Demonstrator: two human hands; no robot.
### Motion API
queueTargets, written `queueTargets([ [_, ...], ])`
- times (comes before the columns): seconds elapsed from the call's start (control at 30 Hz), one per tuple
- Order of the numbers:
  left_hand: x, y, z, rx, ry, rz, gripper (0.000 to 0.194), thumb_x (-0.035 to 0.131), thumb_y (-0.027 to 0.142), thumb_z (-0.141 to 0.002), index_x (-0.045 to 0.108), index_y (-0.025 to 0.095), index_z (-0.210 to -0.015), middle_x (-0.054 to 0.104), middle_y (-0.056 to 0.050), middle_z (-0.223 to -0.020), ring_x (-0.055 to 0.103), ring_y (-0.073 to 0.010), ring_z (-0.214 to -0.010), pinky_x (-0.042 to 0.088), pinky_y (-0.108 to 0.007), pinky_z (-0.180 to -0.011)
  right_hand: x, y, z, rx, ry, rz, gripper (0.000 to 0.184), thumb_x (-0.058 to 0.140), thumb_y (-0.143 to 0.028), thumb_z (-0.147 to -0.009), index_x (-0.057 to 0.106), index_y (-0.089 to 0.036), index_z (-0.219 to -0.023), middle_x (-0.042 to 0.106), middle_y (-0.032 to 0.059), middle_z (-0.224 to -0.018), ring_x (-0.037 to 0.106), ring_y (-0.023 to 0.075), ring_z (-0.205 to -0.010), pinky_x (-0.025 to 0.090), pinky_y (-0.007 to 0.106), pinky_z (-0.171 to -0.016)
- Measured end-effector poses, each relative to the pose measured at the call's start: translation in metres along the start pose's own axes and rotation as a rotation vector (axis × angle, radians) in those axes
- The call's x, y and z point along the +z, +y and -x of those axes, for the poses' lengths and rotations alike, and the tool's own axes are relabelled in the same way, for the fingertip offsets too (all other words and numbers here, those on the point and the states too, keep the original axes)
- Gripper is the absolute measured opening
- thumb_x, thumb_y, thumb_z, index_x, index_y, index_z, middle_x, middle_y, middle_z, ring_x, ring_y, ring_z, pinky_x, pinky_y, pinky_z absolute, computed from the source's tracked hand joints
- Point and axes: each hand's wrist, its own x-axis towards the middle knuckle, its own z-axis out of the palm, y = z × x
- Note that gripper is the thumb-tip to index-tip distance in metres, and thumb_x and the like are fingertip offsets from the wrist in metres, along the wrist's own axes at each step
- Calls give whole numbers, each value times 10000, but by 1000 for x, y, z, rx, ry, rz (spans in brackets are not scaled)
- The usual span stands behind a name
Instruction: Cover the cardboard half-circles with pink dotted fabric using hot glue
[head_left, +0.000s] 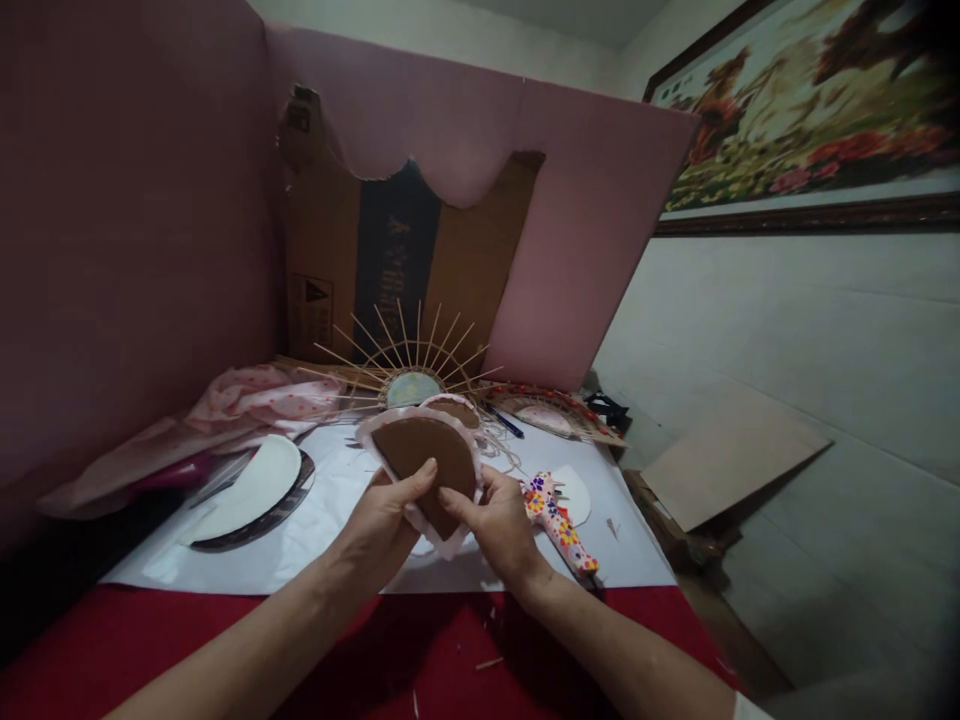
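Observation:
Between my hands is a half-round piece of brown cardboard (427, 455), edged all round with pale pink fabric that sticks out past the board. My left hand (386, 515) grips its lower left side, thumb pressed on the brown face. On the right edge my right hand (504, 520) is closed, its thumb also on the cardboard. Fingers behind the piece are hidden. Just beyond it lies a second fabric-edged cardboard piece (450, 408), partly covered. A flower-patterned glue gun (559, 520), as it appears, rests beside my right hand.
A fan-like frame of thin sticks (414, 385) stands at the back. Pink dotted cloth (255, 400) and a white half-round piece (259, 490) lie left. A dark blue pen (506, 422) and a decorated fan (551, 415) are back right. Pink-covered cardboard panels (577, 230) enclose the table's back and left.

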Motion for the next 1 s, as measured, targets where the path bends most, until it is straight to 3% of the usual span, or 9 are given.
queueTargets([
  [0.17,-3,4,-8,-52,26,36,116,641,96,-792,715,102,-880,753,-86,-832,691,-182,-706,565,-293,-706,-14,-3,-8,-13,-169,35,363,666,-527,-737,620,-167,-716,585,-17,-605,528,113,-478,467,238,-441],
  [0.27,-4,11,-11,-51,58,65,140,581,82,-830,717,94,-860,751,-96,-841,690,-185,-721,567,-310,-750,-21,-6,-7,0,-197,17,470,526,-627,-807,558,-177,-677,561,-22,-542,543,109,-442,438,214,-398],
  [0.37,-5,16,-12,-41,86,105,190,525,73,-866,713,91,-863,749,-91,-814,684,-166,-699,567,-297,-766,-23,-3,-2,23,-212,-16,485,473,-646,-832,564,-170,-809,633,13,-591,630,141,-510,416,196,-394],
  [0.6,-6,24,-15,-40,158,167,262,444,43,-901,676,82,-1015,740,-87,-735,686,-157,-634,575,-251,-637,-24,5,3,11,-291,115,423,459,-568,-889,583,-165,-860,680,52,-737,648,142,-616,436,196,-444],
  [0.73,-4,24,-15,-25,191,183,276,421,45,-915,661,78,-1047,739,-89,-725,693,-158,-632,584,-264,-660,-21,8,5,9,-385,234,294,606,-465,-830,614,-173,-797,641,17,-709,582,123,-585,429,205,-463],
  [1.0,-6,21,-16,-27,179,167,238,431,71,-919,668,65,-939,738,-94,-728,685,-161,-611,588,-327,-756,-7,9,7,121,-431,95,183,564,-333,-813,602,-164,-755,627,10,-649,566,115,-543,415,215,-490],
])
